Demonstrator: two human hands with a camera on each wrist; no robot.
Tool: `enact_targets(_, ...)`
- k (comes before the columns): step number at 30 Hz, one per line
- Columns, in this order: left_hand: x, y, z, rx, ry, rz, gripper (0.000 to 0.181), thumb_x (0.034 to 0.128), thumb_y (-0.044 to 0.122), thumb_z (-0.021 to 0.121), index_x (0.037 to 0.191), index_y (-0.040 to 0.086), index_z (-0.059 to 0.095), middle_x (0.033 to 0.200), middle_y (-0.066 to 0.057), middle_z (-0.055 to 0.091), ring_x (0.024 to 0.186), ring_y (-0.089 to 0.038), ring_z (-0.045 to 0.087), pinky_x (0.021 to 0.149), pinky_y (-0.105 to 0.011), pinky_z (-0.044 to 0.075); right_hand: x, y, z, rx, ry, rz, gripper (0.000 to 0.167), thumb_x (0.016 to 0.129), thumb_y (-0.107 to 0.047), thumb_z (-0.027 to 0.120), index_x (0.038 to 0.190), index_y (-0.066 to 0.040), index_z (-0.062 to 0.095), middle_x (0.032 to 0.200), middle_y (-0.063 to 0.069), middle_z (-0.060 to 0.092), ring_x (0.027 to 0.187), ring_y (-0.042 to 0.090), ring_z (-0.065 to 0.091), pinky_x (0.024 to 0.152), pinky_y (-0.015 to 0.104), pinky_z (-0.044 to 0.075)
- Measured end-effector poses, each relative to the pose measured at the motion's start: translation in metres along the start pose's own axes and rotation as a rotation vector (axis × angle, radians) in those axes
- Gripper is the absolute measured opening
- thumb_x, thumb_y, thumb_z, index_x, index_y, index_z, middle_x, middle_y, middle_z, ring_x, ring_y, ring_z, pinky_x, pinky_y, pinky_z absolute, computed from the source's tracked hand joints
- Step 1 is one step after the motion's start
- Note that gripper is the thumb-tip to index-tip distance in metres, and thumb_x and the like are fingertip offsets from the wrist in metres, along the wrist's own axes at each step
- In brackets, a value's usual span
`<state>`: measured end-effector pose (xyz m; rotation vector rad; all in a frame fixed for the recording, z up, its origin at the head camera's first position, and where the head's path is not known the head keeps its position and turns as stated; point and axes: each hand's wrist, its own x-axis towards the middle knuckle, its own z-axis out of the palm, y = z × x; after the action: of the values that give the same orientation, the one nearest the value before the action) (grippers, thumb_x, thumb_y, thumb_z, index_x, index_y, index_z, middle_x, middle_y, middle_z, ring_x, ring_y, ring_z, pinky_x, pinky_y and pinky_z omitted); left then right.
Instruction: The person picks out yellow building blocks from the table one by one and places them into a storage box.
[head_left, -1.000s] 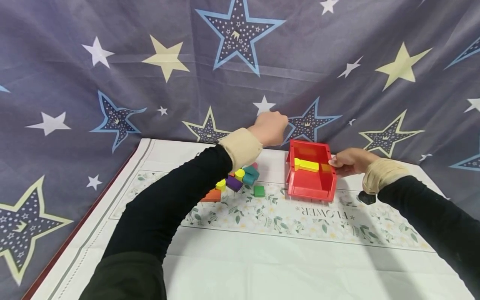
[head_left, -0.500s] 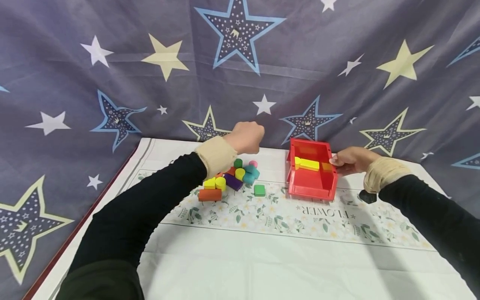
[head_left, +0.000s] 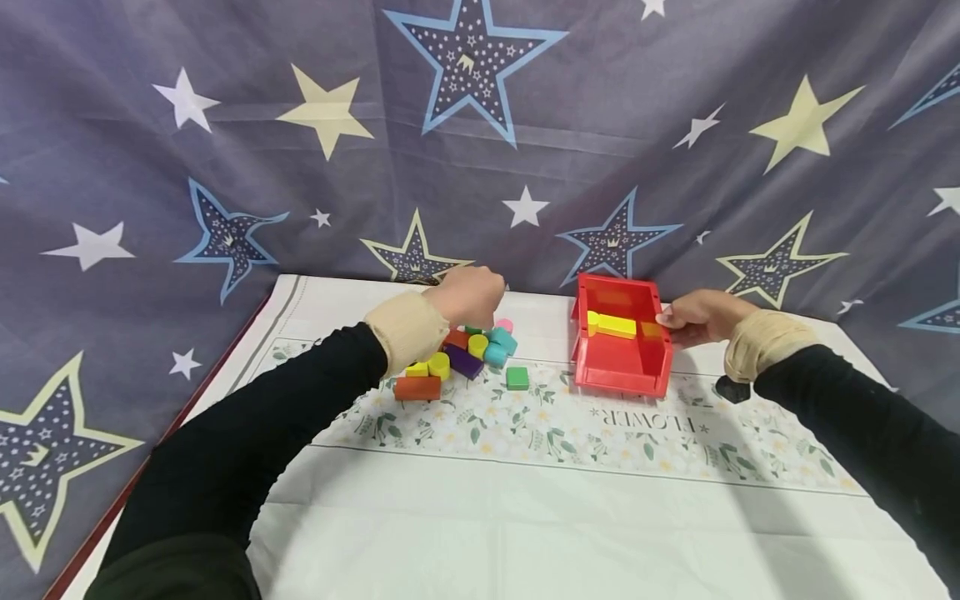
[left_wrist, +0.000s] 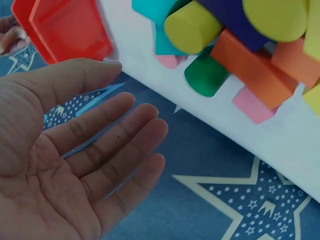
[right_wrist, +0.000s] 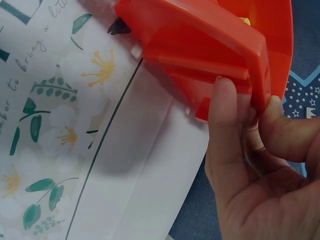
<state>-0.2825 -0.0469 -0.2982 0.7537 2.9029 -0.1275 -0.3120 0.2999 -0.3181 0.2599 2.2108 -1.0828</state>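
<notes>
My left hand (head_left: 468,293) hovers just behind the pile of toy blocks. In the left wrist view its fingers (left_wrist: 117,140) are spread and relaxed, holding nothing. Close to the fingertips lie a green cylinder (left_wrist: 206,75), a yellow cylinder (left_wrist: 192,30), an orange block (left_wrist: 255,70) and a pink block (left_wrist: 254,105). My right hand (head_left: 701,317) pinches the right side wall of a red bin (head_left: 622,377), thumb inside and fingers outside, as the right wrist view shows. Yellow blocks (head_left: 615,326) lie in the bin.
A purple block (head_left: 462,361), teal blocks (head_left: 497,354) and an orange-red block (head_left: 417,388) belong to the pile. A green block (head_left: 517,378) sits apart, between pile and bin. A black object (head_left: 732,389) lies under the right wrist. A star-patterned curtain (head_left: 337,179) hangs behind the table.
My left hand has moved left and down, away from the bin side and over to the back of the block pile. The right hand and the bin have stayed in place.
</notes>
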Motion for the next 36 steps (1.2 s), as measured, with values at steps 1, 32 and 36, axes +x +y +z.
enact_targets(1,0.0,0.0,0.002,-0.004,-0.008,0.001,0.015,0.0886,0.013,0.071,0.076,0.012,0.064,0.071,0.0,0.058,0.067,-0.016,0.051,0.062,-0.032,0.046,0.0,0.0,0.0,-0.001,-0.001,0.0,0.023,0.106,-0.014,0.049,0.117,0.007,0.048,0.07,-0.004,0.059,0.066,0.007,0.062,0.072,0.025,0.06)
enact_targets(32,0.005,0.001,0.037,-0.124,-0.084,0.078,0.023,0.0824,-0.002,0.07,0.073,0.011,0.054,0.074,-0.001,0.051,0.07,-0.016,0.042,0.066,-0.027,0.038,0.0,-0.001,-0.001,0.0,-0.009,0.002,0.017,0.106,-0.013,0.048,0.11,0.003,0.05,0.071,-0.004,0.057,0.066,0.006,0.061,0.072,0.023,0.06)
enact_targets(36,0.006,0.0,0.039,-0.117,-0.088,0.071,0.025,0.084,0.0,0.071,0.073,0.012,0.052,0.072,0.0,0.048,0.069,-0.016,0.04,0.066,-0.027,0.036,0.0,-0.001,0.001,0.011,-0.014,0.002,0.016,0.105,-0.012,0.048,0.109,0.003,0.048,0.071,-0.004,0.056,0.066,0.006,0.06,0.071,0.022,0.059)
